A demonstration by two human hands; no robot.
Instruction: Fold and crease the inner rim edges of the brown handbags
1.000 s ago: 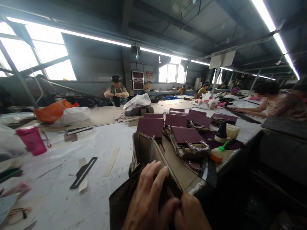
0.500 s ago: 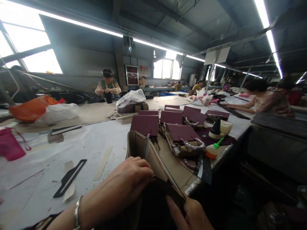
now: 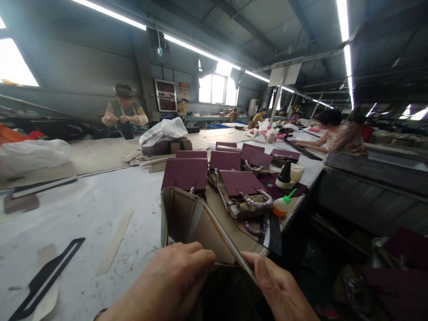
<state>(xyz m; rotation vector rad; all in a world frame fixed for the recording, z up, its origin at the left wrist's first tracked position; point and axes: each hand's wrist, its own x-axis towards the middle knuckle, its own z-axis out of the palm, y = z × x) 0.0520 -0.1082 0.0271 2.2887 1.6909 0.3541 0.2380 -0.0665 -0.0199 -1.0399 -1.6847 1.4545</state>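
An unfinished handbag [image 3: 212, 229] with a tan lining stands open-topped at the table's near edge, right in front of me. My left hand [image 3: 175, 274] has its fingers curled over the bag's near edge. On the right side, my right hand [image 3: 276, 283] pinches the bag's long rim between thumb and fingers. The bag's lower part is dark and mostly hidden below my hands. Just beyond it lie several purple handbags [image 3: 185, 173], some with plastic-wrapped handles [image 3: 259, 200].
A black strip template [image 3: 50, 276] and a pale strip [image 3: 115, 243] lie on the white table at left. A bottle with a green nozzle [image 3: 282, 205] and a black-capped container [image 3: 292, 175] stand at right. Co-workers [image 3: 124, 113] sit across and at right [image 3: 341, 133].
My view has turned right, so things sit farther left. My right thumb has come up from inside the bag to its right rim. My left hand stays on the near edge.
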